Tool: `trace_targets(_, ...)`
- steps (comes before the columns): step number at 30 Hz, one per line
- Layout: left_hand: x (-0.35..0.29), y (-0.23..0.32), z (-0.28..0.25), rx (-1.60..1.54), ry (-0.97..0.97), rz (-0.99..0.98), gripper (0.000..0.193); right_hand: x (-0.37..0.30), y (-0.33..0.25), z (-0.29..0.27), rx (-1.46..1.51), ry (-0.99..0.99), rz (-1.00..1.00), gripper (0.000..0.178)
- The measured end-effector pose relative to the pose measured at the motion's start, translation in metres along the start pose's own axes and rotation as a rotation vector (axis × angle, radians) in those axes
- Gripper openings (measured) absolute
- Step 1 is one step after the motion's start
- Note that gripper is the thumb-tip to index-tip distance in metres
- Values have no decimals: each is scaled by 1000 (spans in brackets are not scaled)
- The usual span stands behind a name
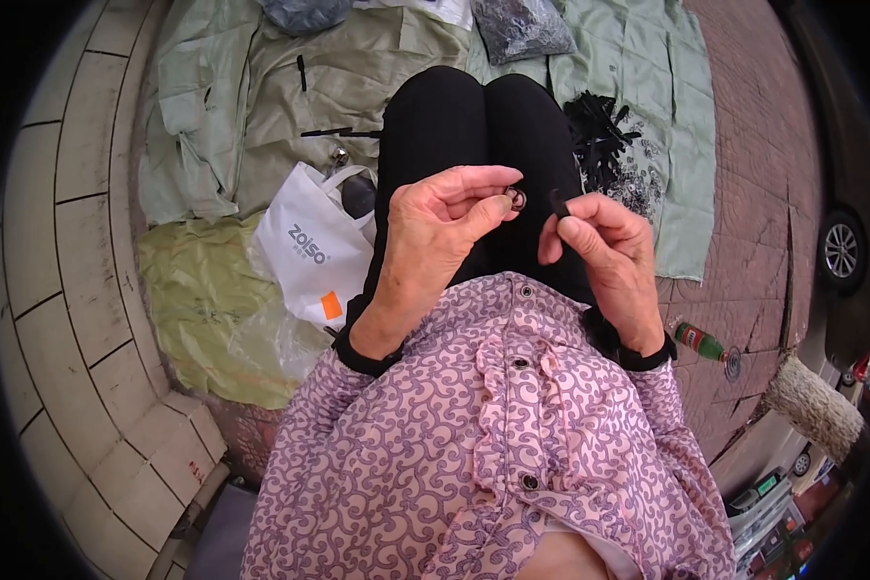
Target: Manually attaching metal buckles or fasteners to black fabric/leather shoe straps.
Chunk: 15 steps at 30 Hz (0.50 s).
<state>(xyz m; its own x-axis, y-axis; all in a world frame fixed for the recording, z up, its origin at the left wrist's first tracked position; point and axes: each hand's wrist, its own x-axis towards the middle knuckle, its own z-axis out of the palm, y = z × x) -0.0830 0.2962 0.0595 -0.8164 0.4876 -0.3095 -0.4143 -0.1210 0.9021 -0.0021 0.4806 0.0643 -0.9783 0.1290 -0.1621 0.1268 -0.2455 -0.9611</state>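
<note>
Over my lap, my left hand (449,217) pinches a small dark metal ring (518,199) between thumb and fingers. Just to its right, my right hand (604,237) grips a short black strip (558,202), its upper end sticking out past the thumb and finger. The ring and the strip are apart, with a narrow gap between them. Most of the strip is hidden by my fingers. Beyond my right knee lies a heap of black strips (599,135) on a pale green sheet, with many small dark bits (648,169) scattered beside it.
A white cloth bag (304,242) rests left of my legs on green sheeting (213,319). Loose black strips (343,132) lie farther off. A clear bag of dark bits (522,29) sits at the far edge. At right are a green bottle (701,340) and parked cars.
</note>
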Motion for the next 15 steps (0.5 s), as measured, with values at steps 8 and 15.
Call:
trace_targets(8,-6,3,10,40,13,112,31,-6,3,4,110,-52,195,18)
trace_targets(15,-8,10,19,143,88,145,29,-5,4,2,130,-1,195,17)
